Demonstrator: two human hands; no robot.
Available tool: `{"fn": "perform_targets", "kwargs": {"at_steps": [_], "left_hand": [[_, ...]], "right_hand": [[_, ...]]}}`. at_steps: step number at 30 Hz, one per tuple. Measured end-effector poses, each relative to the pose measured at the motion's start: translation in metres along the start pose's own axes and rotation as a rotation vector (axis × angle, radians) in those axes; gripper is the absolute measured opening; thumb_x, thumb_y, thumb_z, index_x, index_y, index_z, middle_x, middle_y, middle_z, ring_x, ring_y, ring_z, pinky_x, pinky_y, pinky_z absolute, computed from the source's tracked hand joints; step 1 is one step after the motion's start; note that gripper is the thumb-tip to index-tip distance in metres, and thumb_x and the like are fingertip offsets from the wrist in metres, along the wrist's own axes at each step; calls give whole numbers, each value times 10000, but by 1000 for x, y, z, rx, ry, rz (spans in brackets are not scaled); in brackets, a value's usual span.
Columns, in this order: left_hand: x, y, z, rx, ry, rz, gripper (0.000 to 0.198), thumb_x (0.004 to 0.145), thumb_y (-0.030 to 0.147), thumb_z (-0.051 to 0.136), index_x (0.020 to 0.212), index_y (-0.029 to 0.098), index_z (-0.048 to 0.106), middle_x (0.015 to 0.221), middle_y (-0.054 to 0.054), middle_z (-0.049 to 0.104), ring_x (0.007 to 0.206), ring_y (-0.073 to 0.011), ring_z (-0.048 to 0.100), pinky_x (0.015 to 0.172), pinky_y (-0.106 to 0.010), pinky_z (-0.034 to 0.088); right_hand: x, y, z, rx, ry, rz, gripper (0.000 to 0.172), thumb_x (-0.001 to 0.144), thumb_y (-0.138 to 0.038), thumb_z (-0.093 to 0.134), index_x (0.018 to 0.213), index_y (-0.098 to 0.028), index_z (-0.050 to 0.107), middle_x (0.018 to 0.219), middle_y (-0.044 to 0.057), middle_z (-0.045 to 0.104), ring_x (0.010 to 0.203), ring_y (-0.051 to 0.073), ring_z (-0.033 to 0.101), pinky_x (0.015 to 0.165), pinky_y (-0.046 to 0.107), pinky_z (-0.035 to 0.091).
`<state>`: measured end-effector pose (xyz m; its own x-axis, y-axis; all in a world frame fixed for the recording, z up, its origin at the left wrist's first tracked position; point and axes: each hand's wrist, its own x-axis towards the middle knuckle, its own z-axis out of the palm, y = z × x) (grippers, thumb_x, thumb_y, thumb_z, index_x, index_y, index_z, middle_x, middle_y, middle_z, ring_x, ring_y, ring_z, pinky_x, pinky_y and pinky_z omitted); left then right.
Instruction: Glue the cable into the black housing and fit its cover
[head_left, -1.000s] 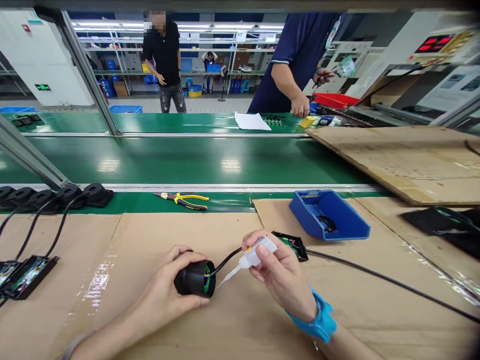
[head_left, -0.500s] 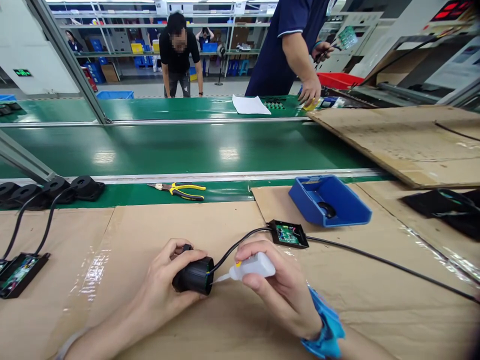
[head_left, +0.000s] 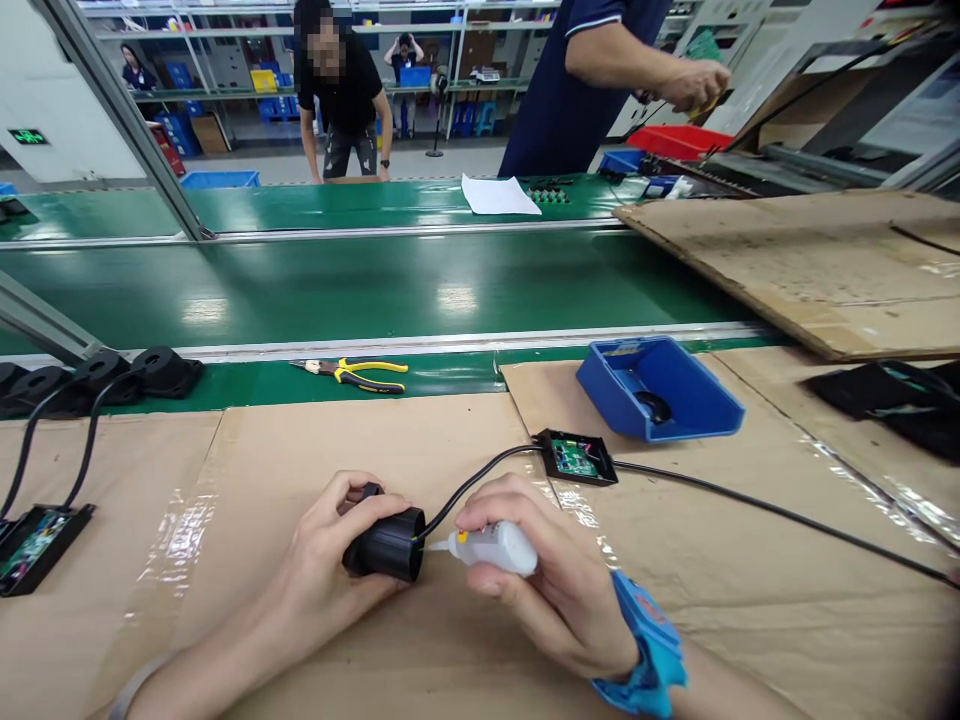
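My left hand point(head_left: 330, 555) is closed around a black cylindrical housing point(head_left: 390, 545), its open end turned to the right. Pinched in my right hand point(head_left: 547, 570) is a small white glue bottle point(head_left: 499, 547) with a thin nozzle. The nozzle tip points left at the rim of the housing; whether it touches cannot be told. A black cable point(head_left: 480, 478) runs out of the housing's open end to a black case with a green circuit board point(head_left: 577, 457), lying on the cardboard. What is inside the housing is mostly hidden.
Yellow-and-black pliers point(head_left: 360, 375) lie behind my hands. A blue bin point(head_left: 660, 395) holds a black ring. At left are several black round parts point(head_left: 165, 372) cabled to circuit-board cases point(head_left: 41, 550). Beyond runs a green conveyor point(head_left: 337, 290), with co-workers point(head_left: 592, 80) on its far side.
The bottle in my right hand has shifted slightly left and now lies more level. My left hand keeps its hold on the housing. A co-worker's hand has lifted off the far bench.
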<state>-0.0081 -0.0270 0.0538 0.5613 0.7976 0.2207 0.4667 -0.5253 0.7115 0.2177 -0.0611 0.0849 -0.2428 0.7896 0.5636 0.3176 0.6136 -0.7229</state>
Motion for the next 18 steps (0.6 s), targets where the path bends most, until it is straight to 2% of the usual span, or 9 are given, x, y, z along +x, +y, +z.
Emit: {"fn": "perform_targets", "kwargs": {"at_steps": [7,18], "left_hand": [[1,0,1,3,15,22,554,704,67,720,1182,296,563,1131,-31,468,1040,-159,534,877,-270,463],[0,0,0,0,2,13,539,705,65,722,1175,285,575,1138,-32,477,1062,-161,525,883,-268,462]], "right_hand": [[1,-2,1,6,-43,6,195,987,-319,491,1046,-141,544,871,55,564,784,134,541,670,233,465],[-1,-4,0,3,-43,18,205,987,-335,492,1036,-144,548,850,50,565,761,130,539,647,226,466]]}}
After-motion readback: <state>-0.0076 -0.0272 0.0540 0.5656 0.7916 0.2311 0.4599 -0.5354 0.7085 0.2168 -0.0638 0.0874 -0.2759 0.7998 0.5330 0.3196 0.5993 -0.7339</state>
